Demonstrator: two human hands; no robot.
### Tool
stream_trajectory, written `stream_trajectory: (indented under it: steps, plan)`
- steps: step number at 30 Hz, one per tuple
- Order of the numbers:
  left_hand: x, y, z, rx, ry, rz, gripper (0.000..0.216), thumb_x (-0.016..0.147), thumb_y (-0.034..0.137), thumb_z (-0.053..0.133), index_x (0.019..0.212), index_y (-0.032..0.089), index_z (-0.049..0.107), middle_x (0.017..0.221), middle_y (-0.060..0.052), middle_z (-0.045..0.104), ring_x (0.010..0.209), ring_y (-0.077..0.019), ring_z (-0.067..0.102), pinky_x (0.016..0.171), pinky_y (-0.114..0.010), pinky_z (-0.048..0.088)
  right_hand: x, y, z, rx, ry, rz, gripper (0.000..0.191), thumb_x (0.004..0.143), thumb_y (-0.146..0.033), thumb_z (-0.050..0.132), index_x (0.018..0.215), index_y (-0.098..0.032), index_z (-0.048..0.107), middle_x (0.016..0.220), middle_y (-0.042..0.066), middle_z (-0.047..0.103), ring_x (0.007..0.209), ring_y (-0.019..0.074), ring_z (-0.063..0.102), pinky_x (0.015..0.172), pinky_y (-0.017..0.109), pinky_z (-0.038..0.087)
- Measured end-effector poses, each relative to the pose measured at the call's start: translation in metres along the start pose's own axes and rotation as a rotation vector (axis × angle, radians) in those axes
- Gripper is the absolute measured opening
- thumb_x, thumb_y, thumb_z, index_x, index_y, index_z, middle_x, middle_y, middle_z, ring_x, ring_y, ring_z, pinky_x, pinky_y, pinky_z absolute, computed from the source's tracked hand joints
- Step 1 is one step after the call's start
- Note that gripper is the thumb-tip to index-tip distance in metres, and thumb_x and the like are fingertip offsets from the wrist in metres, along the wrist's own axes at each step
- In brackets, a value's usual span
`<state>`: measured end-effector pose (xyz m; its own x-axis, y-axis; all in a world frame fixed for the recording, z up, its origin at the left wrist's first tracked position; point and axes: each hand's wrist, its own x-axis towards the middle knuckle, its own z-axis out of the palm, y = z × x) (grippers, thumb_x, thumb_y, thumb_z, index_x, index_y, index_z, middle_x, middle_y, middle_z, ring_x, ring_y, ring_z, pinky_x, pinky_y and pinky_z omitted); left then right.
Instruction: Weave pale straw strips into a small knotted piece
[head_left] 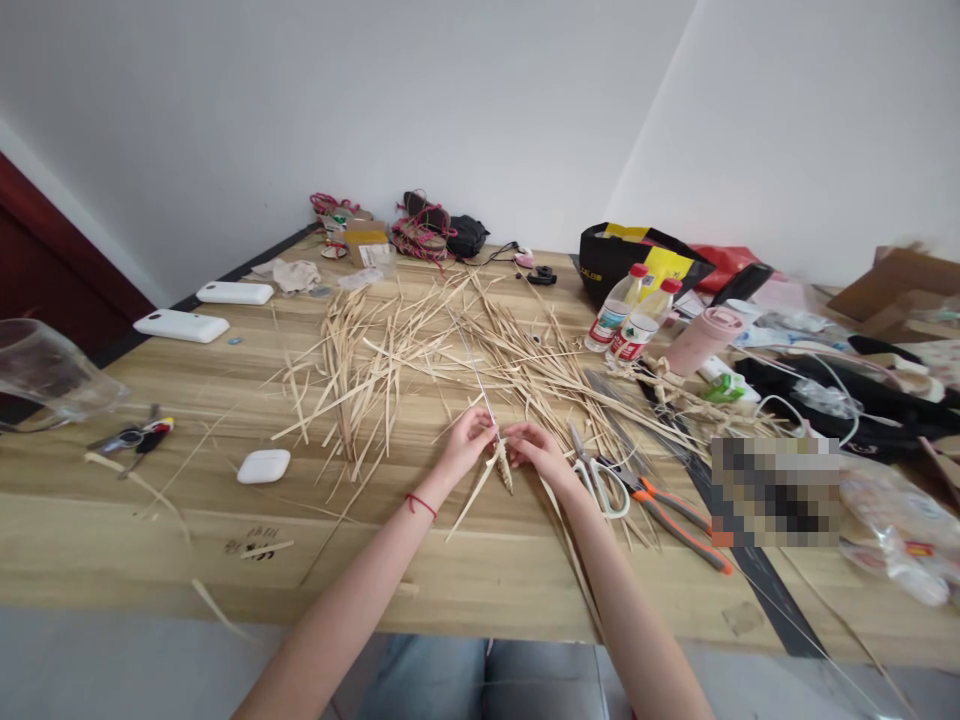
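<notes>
Low over the table's front half, my left hand [466, 442] is closed, thumb and fingertips pinched at the top of a small woven piece of pale straw-like strips [504, 468]. A thin, straight metal-looking wire [478, 375] runs up and away from those fingertips; its lower end is hidden. On the other side, my right hand [538, 448] has its curled fingers closed on the same woven piece. One loose strip [471, 500] sticks out from it toward the lower left. Scissors with pale handles [600, 485] lie just right of my right hand.
Loose pale strips [420, 350] spread across the table beyond my hands. Orange-handled pliers [679, 520] lie at the right, a white case [263, 466] at the left. Two red-capped bottles [619, 310] and a pink cup [705, 340] stand back right. A clear plastic container [56, 370] is far left.
</notes>
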<state>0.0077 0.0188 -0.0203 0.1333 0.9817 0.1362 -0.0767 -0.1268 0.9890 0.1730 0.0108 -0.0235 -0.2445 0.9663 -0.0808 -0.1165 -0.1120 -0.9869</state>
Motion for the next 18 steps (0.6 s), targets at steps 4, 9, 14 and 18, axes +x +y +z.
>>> stream_trajectory:
  steps: [4,9,14,18]
  plan:
    - [-0.0003,-0.0004,0.0014,-0.051,-0.021,-0.030,0.022,0.073,0.026,0.064,0.089,0.017,0.052,0.085,-0.003,0.057,0.080,-0.0141,0.058,0.067,-0.024,0.049,-0.0016,-0.0018,0.0019,-0.030,-0.030,-0.017,0.029,0.067,-0.035,0.070,0.088,-0.019,0.061,0.073,0.001,0.063,0.056,0.0112,0.056,0.051,0.023,0.047]
    - [-0.0003,-0.0003,0.0022,-0.067,-0.028,-0.034,0.023,0.072,0.026,0.065,0.087,0.016,0.051,0.082,-0.002,0.057,0.076,-0.0134,0.058,0.065,-0.023,0.048,-0.0016,-0.0001,0.0005,-0.008,-0.060,0.015,0.027,0.068,-0.034,0.070,0.088,-0.019,0.063,0.071,0.001,0.064,0.056,0.0118,0.057,0.052,0.024,0.046]
    - [0.0003,0.0001,0.0020,-0.079,-0.028,-0.037,0.023,0.071,0.026,0.065,0.087,0.016,0.051,0.080,-0.001,0.057,0.073,-0.0124,0.059,0.065,-0.024,0.049,-0.0009,0.0023,0.0001,-0.032,-0.085,0.014,0.023,0.066,-0.030,0.069,0.085,-0.018,0.064,0.062,-0.001,0.062,0.043,0.0082,0.047,0.042,0.021,0.036]
    - [0.0009,0.0002,0.0025,-0.096,-0.018,-0.038,0.021,0.071,0.024,0.063,0.086,0.017,0.051,0.079,-0.001,0.057,0.070,-0.0125,0.059,0.061,-0.023,0.049,-0.0030,-0.0005,0.0012,-0.002,-0.067,0.010,0.025,0.065,-0.026,0.067,0.089,-0.018,0.062,0.077,0.002,0.068,0.039,0.0054,0.043,0.038,0.020,0.030]
